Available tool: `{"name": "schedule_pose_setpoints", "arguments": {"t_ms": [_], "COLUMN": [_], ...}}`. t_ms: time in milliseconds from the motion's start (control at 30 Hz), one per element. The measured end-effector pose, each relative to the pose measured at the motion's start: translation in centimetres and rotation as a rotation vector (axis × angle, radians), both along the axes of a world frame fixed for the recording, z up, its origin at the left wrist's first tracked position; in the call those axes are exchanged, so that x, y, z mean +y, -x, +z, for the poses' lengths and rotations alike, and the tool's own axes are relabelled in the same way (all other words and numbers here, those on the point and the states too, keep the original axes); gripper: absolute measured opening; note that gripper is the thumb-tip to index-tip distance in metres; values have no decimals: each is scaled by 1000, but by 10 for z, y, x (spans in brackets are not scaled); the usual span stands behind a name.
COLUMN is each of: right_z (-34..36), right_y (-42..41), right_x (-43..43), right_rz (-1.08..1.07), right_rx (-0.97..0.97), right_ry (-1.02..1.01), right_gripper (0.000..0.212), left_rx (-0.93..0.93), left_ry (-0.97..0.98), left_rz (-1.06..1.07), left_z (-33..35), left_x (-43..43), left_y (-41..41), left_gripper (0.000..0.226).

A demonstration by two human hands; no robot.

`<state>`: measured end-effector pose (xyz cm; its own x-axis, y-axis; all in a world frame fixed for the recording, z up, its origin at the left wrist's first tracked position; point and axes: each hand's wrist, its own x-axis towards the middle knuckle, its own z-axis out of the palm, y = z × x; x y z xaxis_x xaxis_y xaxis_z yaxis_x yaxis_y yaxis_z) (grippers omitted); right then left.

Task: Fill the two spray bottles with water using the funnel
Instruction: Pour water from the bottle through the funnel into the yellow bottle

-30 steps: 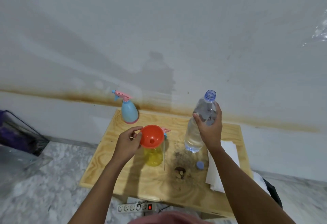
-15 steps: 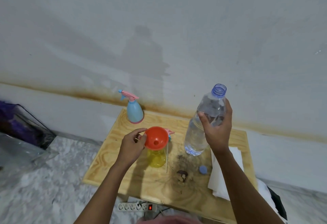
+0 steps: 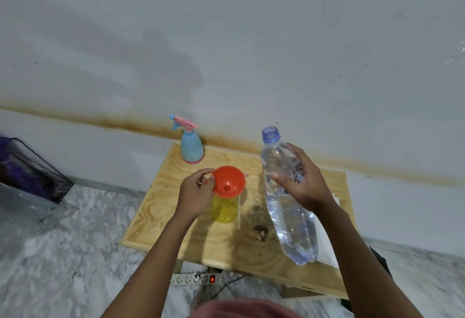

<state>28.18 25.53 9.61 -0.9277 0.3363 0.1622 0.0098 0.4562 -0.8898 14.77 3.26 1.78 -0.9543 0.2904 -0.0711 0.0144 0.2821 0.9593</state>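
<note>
An orange funnel (image 3: 228,181) sits in the neck of a yellow spray bottle (image 3: 224,210) near the middle of the wooden table (image 3: 161,207). My left hand (image 3: 195,192) pinches the funnel's left rim. My right hand (image 3: 299,182) grips the upper part of a clear, uncapped water bottle (image 3: 286,207), lifted off the table and leaning, mouth up and to the left. A blue spray bottle (image 3: 191,147) with a pink trigger head stands at the table's back left corner.
White paper (image 3: 327,244) lies on the table's right side, partly behind the water bottle. A dark stain and a small brown lump (image 3: 260,232) mark the wood. A white power strip (image 3: 196,278) lies on the floor under the table. A dark wire basket (image 3: 30,169) stands at left.
My right hand has lifted the water bottle off the table and brought it closer and lower in view, tilting it. My left hand stays on the funnel.
</note>
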Motion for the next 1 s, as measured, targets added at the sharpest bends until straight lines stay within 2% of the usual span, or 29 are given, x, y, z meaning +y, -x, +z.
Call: {"name": "schedule_pose_setpoints", "arguments": {"t_ms": [367,700,1000], "right_z": [-26,-31,-32], "right_y": [-13,-7,-4], "right_x": [-12,-13,-11], "right_rz": [113,209,269], "right_rx": [-256,-356,-444], "right_ry": [104,93,66], "right_gripper": [68,57,75], "left_rx": [-33,-49,-44], "left_ry": [-50,-50,-62], "left_rz": [-3,6,4], "left_z": [3,4,5], "left_x": [0,-1,2], "left_y": [-2,-2,-3], "left_gripper": [20,22,20]}}
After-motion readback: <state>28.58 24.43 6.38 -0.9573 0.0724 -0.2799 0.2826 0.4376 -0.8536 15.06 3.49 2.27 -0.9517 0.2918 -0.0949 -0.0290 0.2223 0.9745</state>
